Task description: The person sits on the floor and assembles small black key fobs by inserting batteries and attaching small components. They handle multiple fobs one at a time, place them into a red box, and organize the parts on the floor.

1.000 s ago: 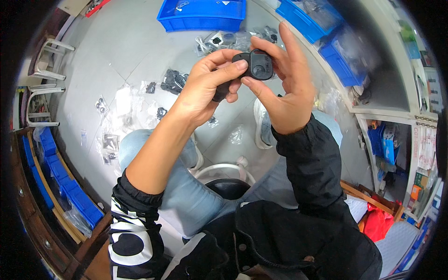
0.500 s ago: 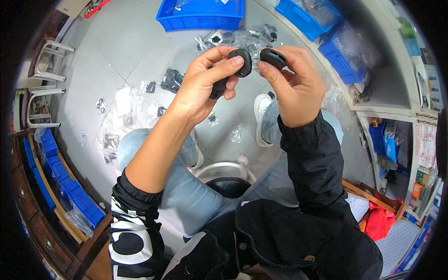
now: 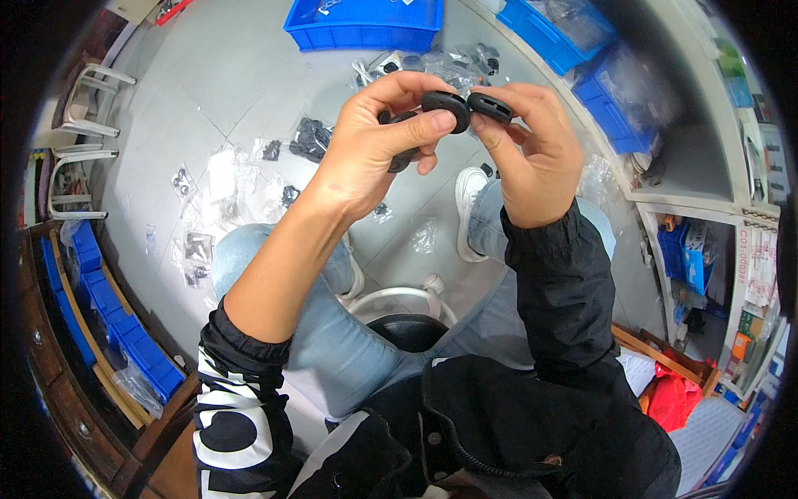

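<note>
In front of me, above the floor, my left hand pinches a black oval plastic case, like a key fob shell, between thumb and fingers. More black pieces of a similar look are tucked in its curled fingers; their full shape is hidden. My right hand grips another black oval plastic case by thumb and forefinger, its slotted edge showing. The two cases are side by side with their near edges meeting or almost so; I cannot tell which.
Beyond my hands, clear bags of small parts lie on the grey floor near a blue bin. Several more bags lie to the left. White-framed stools, blue trays and a shelf unit stand around me.
The two black cases have come closer together. The left-hand case has tilted from upright toward flat and shifted right; more of the pieces in that palm show.
</note>
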The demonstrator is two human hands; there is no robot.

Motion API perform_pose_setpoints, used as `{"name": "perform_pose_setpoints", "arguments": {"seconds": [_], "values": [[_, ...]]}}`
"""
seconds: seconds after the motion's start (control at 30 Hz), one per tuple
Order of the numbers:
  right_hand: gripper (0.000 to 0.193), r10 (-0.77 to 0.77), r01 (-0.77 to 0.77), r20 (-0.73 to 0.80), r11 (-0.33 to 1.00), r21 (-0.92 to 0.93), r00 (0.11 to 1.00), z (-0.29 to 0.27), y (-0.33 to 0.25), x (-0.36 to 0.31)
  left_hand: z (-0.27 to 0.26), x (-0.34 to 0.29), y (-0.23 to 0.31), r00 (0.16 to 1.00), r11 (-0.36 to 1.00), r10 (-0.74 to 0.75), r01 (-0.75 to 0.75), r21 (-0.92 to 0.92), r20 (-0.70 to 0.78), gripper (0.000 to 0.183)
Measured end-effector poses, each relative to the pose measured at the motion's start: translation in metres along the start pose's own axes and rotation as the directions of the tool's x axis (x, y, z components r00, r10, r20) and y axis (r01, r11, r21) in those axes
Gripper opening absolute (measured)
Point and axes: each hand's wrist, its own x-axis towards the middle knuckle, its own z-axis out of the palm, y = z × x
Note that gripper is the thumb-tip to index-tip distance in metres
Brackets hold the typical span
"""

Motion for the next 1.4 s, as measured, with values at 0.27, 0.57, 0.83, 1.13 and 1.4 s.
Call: {"name": "perform_pose_setpoints", "arguments": {"seconds": [0.27,0.57,0.83,1.13,1.4], "values": [[0.022,0.022,-0.022,-0.005,0.998,0.062,1.000,0.001,-0.002,0.000,0.003,-0.002,0.001,0.999,0.989,0.047,-0.047,0.143,-0.001,0.023],[0.022,0.014,-0.014,-0.008,0.998,0.069,1.000,0.001,-0.003,0.000,0.001,-0.002,0.000,0.994,0.975,0.088,-0.099,0.197,0.068,0.023],[0.020,-0.024,0.023,0.019,0.999,0.036,1.000,0.002,0.003,-0.001,0.002,-0.003,-0.003,0.993,0.958,0.098,-0.075,0.278,-0.070,0.025],[0.013,0.186,-0.104,-0.248,0.944,0.312,0.951,0.076,-0.005,0.009,-0.068,0.007,0.020,0.946,0.974,0.106,-0.038,0.221,-0.307,0.034],[0.017,0.386,-0.318,-0.028,0.797,0.513,0.922,0.121,-0.023,0.014,-0.062,-0.033,0.034,0.839,0.951,0.236,-0.096,0.294,-0.490,0.028]]}}
